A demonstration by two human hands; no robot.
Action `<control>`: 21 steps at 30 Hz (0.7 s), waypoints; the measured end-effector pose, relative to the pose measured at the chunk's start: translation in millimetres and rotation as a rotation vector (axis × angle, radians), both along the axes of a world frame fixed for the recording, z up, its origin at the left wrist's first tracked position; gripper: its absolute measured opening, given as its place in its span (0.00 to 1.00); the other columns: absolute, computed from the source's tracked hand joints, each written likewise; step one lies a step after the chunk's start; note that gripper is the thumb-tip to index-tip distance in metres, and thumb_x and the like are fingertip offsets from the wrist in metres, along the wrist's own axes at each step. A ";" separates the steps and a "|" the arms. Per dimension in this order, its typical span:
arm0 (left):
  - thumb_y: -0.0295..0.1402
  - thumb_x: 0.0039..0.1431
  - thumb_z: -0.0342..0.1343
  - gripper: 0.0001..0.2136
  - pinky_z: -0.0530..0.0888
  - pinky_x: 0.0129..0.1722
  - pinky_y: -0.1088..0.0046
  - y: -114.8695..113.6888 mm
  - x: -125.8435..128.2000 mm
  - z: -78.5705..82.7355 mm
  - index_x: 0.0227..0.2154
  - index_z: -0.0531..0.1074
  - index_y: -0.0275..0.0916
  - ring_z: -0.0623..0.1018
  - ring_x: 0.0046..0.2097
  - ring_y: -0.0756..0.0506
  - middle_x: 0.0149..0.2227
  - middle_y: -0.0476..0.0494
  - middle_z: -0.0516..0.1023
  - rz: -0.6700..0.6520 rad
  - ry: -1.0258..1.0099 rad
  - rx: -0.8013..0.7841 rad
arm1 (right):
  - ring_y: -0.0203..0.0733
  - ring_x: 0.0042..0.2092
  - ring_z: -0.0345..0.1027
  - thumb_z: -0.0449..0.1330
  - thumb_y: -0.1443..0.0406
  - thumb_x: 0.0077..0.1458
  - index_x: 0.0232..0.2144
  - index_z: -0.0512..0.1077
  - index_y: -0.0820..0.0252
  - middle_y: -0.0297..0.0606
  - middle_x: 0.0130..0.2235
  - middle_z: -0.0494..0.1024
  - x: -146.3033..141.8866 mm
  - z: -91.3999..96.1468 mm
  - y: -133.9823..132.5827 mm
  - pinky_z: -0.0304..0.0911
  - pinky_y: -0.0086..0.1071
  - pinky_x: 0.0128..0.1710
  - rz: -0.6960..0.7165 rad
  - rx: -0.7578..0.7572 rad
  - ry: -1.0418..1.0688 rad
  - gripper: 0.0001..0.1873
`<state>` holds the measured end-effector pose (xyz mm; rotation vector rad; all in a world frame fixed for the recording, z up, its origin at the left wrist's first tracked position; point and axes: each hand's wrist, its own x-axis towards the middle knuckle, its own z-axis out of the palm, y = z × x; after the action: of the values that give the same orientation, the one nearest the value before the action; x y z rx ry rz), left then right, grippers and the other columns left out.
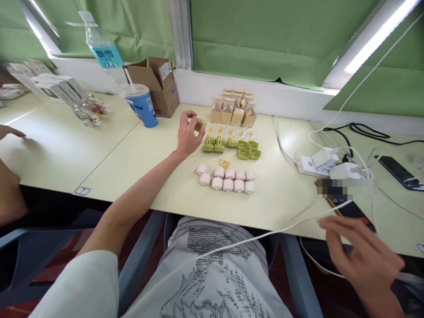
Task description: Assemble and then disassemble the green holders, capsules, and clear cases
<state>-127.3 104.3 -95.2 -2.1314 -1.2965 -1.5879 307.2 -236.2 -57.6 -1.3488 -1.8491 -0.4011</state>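
Note:
My left hand (188, 132) is raised over the pale table (132, 159), its fingers pinched on a small green case (199, 125). Just right of it lie several green cases (245, 150) and a row of clear packets with yellow loops (232, 131). Several pink cases (227, 179) sit in two rows nearer me, with a yellow loop (224, 164) on top. Small tan cartons (233, 108) stand behind them. My right hand (359, 256) hovers low at the table's near right edge, fingers spread and blurred, holding nothing, close to a white cable (265, 236).
A blue cup with a straw (143, 105), a water bottle (104, 51) and an open brown box (159, 84) stand at the back left. A power strip with chargers (327, 165), cables and a phone (399, 172) lie right. Another person's hand (9, 131) rests far left.

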 end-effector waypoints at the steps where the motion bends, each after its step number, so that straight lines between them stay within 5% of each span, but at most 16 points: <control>1: 0.49 0.80 0.51 0.16 0.85 0.50 0.58 0.7 -0.4 0.2 0.41 0.72 0.44 0.81 0.58 0.38 0.59 0.29 0.75 -0.017 -0.012 -0.005 | 0.58 0.31 0.85 0.71 0.67 0.62 0.42 0.85 0.29 0.33 0.36 0.89 -12.9 15.6 26.5 0.80 0.54 0.30 0.039 0.042 0.035 0.17; 5: 0.51 0.82 0.48 0.17 0.85 0.50 0.62 -0.8 -1.7 4.1 0.43 0.71 0.44 0.83 0.52 0.42 0.60 0.29 0.76 -0.061 -0.066 -0.028 | 0.49 0.27 0.79 0.67 0.59 0.65 0.33 0.82 0.49 0.38 0.32 0.85 -68.7 55.6 142.9 0.70 0.42 0.21 0.247 -0.240 0.593 0.07; 8: 0.51 0.82 0.48 0.17 0.85 0.51 0.61 -5.6 -2.8 8.7 0.42 0.70 0.44 0.83 0.53 0.42 0.59 0.29 0.78 -0.080 -0.054 -0.029 | 0.42 0.26 0.77 0.67 0.61 0.57 0.31 0.82 0.55 0.38 0.31 0.85 -105.2 49.3 193.7 0.72 0.37 0.25 0.278 -0.389 0.620 0.06; 13: 0.46 0.80 0.51 0.13 0.83 0.49 0.61 -5.7 -11.2 13.8 0.42 0.69 0.44 0.83 0.52 0.41 0.57 0.31 0.79 -0.040 -0.029 -0.028 | 0.39 0.25 0.74 0.63 0.63 0.56 0.32 0.84 0.55 0.37 0.33 0.87 -124.1 24.6 195.4 0.72 0.36 0.26 0.310 -0.395 0.570 0.09; 18: 0.39 0.68 0.64 0.09 0.81 0.49 0.59 2.4 -21.8 12.5 0.45 0.70 0.45 0.82 0.45 0.40 0.45 0.41 0.83 0.094 -0.032 -0.064 | 0.37 0.24 0.73 0.61 0.66 0.54 0.31 0.83 0.56 0.36 0.31 0.85 -114.6 34.4 208.9 0.70 0.33 0.27 0.230 -0.301 0.679 0.08; 21: 0.35 0.63 0.64 0.12 0.79 0.49 0.58 -2.3 -21.2 15.9 0.47 0.72 0.44 0.83 0.42 0.39 0.44 0.42 0.85 0.210 0.015 -0.263 | 0.37 0.25 0.74 0.61 0.68 0.55 0.31 0.82 0.57 0.34 0.30 0.84 -124.0 39.8 214.6 0.71 0.32 0.27 0.279 -0.328 0.665 0.08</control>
<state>-148.5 102.0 -79.4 -2.0567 -1.7447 -1.3804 183.2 -21.6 -17.8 -1.2054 -1.5272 0.4680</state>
